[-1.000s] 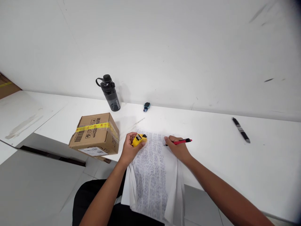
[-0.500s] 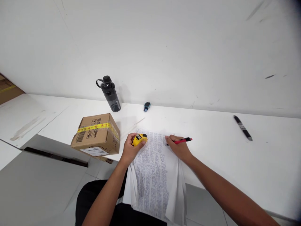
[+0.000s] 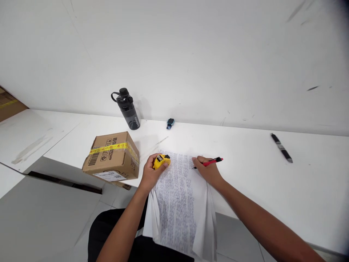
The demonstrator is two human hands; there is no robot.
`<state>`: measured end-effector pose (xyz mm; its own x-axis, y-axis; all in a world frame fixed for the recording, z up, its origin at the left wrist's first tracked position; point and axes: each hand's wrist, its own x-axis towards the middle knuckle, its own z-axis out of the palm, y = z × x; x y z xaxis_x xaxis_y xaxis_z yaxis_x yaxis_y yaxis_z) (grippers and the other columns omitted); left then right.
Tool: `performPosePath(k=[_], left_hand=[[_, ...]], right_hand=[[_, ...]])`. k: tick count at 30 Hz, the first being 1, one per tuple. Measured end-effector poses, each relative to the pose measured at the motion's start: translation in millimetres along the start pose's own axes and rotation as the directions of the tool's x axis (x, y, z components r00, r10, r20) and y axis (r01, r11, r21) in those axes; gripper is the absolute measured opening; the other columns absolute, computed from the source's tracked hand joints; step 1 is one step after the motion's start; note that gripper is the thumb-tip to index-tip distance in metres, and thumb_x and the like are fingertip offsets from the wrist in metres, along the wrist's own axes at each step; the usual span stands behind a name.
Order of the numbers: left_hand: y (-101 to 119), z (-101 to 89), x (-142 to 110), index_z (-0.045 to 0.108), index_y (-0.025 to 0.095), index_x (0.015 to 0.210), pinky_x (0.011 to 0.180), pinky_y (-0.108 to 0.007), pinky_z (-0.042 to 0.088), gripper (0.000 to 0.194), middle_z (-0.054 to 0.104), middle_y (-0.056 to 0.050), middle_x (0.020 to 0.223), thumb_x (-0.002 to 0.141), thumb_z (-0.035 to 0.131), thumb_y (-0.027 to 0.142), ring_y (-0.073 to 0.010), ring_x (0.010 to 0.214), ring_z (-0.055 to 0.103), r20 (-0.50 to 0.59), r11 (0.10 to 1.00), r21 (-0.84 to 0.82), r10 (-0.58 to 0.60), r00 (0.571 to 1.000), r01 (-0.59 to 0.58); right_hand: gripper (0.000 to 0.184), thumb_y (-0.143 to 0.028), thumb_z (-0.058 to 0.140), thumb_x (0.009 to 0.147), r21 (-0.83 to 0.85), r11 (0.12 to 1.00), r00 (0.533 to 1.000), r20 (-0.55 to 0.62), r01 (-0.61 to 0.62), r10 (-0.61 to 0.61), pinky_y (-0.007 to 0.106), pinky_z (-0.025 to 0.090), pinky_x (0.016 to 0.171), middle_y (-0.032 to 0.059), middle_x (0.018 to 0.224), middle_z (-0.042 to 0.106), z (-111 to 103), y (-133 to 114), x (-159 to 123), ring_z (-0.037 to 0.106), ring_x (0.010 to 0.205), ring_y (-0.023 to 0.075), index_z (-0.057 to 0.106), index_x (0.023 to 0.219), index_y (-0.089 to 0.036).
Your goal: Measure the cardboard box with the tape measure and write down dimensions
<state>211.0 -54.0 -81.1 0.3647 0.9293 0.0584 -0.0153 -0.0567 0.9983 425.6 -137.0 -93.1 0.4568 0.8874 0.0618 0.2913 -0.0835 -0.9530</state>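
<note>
My left hand [image 3: 151, 172] is closed round a small yellow tape measure [image 3: 160, 161], resting at the upper left corner of a sheet of paper [image 3: 177, 196] covered in dense writing. My right hand [image 3: 207, 171] grips a red pen [image 3: 211, 162], its tip on the paper's upper right part. The paper lies on the white table [image 3: 245, 171] and hangs over the front edge towards my lap.
A taped cardboard box [image 3: 111, 156] sits left of my left hand. A dark water bottle [image 3: 128, 108] and a small blue gadget [image 3: 170, 123] stand by the wall. A black pen [image 3: 281, 147] lies far right. Another box [image 3: 8, 103] shows at the left edge.
The view has shifted slightly. Both hands stay in place on the paper; the red pen has tilted up a little.
</note>
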Motion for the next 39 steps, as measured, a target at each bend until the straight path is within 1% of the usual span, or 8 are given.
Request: performPosePath(k=[3, 7, 14, 18, 23, 27, 34, 39], left_hand=[[0.7, 0.4, -0.1, 0.058, 0.022, 0.111, 0.088, -0.030, 0.047, 0.046, 0.063, -0.006, 0.109, 0.070, 0.076, 0.035, -0.0181, 0.099, 0.061, -0.018, 1.000, -0.011, 0.002, 1.000, -0.002], [-0.7, 0.3, 0.5, 0.057, 0.022, 0.113, 0.089, -0.030, 0.047, 0.046, 0.062, -0.006, 0.111, 0.072, 0.075, 0.036, -0.0180, 0.100, 0.060, -0.042, 0.999, -0.045, -0.005, 0.999, 0.003], [-3.0, 0.6, 1.8, 0.057, 0.019, 0.107, 0.083, -0.030, 0.050, 0.045, 0.064, -0.005, 0.102, 0.070, 0.076, 0.037, -0.0173, 0.092, 0.063, -0.113, 0.998, -0.063, -0.027, 0.993, 0.020], [1.2, 3.4, 1.1, 0.056, 0.019, 0.102, 0.081, -0.031, 0.052, 0.044, 0.065, -0.005, 0.098, 0.068, 0.077, 0.037, -0.0171, 0.089, 0.064, -0.147, 0.998, -0.059, -0.032, 0.989, 0.024], [5.4, 6.5, 0.2, 0.053, 0.020, 0.098, 0.079, -0.031, 0.052, 0.045, 0.065, -0.004, 0.096, 0.065, 0.079, 0.036, -0.0175, 0.089, 0.065, -0.166, 0.998, -0.052, -0.032, 0.986, 0.024], [5.1, 6.9, 0.4, 0.051, 0.020, 0.096, 0.078, -0.031, 0.052, 0.046, 0.065, -0.003, 0.095, 0.064, 0.080, 0.036, -0.0171, 0.086, 0.065, -0.164, 0.996, -0.076, -0.061, 0.985, 0.049], [2.3, 6.5, 1.1, 0.048, 0.021, 0.096, 0.078, -0.031, 0.051, 0.048, 0.064, -0.004, 0.096, 0.064, 0.080, 0.036, -0.0169, 0.087, 0.064, -0.167, 0.997, -0.071, -0.055, 0.984, 0.044], [-1.4, 5.3, 1.8, 0.046, 0.021, 0.098, 0.077, -0.031, 0.051, 0.052, 0.061, -0.003, 0.096, 0.063, 0.081, 0.036, -0.0170, 0.087, 0.064, -0.163, 0.997, -0.061, -0.048, 0.985, 0.039]], right_hand=[[0.047, -0.040, 0.054, 0.081, 0.020, 1.000, 0.999, -0.045, -0.020, 0.021, 0.025, 0.022, 0.047, -0.0070, 0.054, 0.020, 0.8, 0.5, -0.1, 0.024, 0.050, 0.0096, 0.017, 0.057, -0.024], [0.047, -0.043, 0.054, 0.081, -0.004, 1.000, 0.999, 0.037, 0.010, -0.010, 0.025, 0.024, 0.047, -0.0065, 0.054, 0.023, 0.7, 1.1, -0.1, 0.028, 0.051, 0.0103, 0.019, 0.056, -0.024], [0.046, -0.041, 0.053, 0.081, -0.001, 1.000, 1.000, 0.010, -0.005, 0.005, 0.025, 0.023, 0.046, -0.0070, 0.054, 0.020, 0.3, 0.2, 0.1, 0.024, 0.050, 0.0094, 0.017, 0.057, -0.024], [0.046, -0.041, 0.053, 0.082, -0.015, 1.000, 0.998, -0.056, 0.004, -0.005, 0.025, 0.022, 0.046, -0.0070, 0.054, 0.020, 0.2, 0.0, 0.5, 0.023, 0.051, 0.0094, 0.018, 0.058, -0.024], [0.046, -0.040, 0.054, 0.081, -0.001, 1.000, 0.999, 0.052, 0.008, -0.008, 0.024, 0.022, 0.046, -0.0072, 0.054, 0.020, -0.8, 0.7, 1.3, 0.023, 0.050, 0.0093, 0.017, 0.057, -0.024], [0.047, -0.040, 0.054, 0.080, 0.021, 0.999, 0.999, -0.009, -0.042, 0.042, 0.024, 0.022, 0.047, -0.0075, 0.054, 0.021, -0.7, 0.6, 1.8, 0.023, 0.050, 0.0091, 0.016, 0.058, -0.024], [0.047, -0.052, 0.054, 0.081, 0.049, 0.997, 0.997, -0.044, -0.058, 0.060, 0.025, 0.028, 0.047, -0.0056, 0.050, 0.035, -2.2, -5.8, 2.0, 0.032, 0.048, 0.0099, 0.035, 0.052, -0.022], [0.050, -0.060, 0.052, 0.083, 0.019, 1.000, 0.999, -0.035, -0.015, 0.016, 0.026, 0.032, 0.049, -0.0035, 0.051, 0.041, -2.6, -6.3, 1.9, 0.037, 0.050, 0.0116, 0.047, 0.053, -0.020]])
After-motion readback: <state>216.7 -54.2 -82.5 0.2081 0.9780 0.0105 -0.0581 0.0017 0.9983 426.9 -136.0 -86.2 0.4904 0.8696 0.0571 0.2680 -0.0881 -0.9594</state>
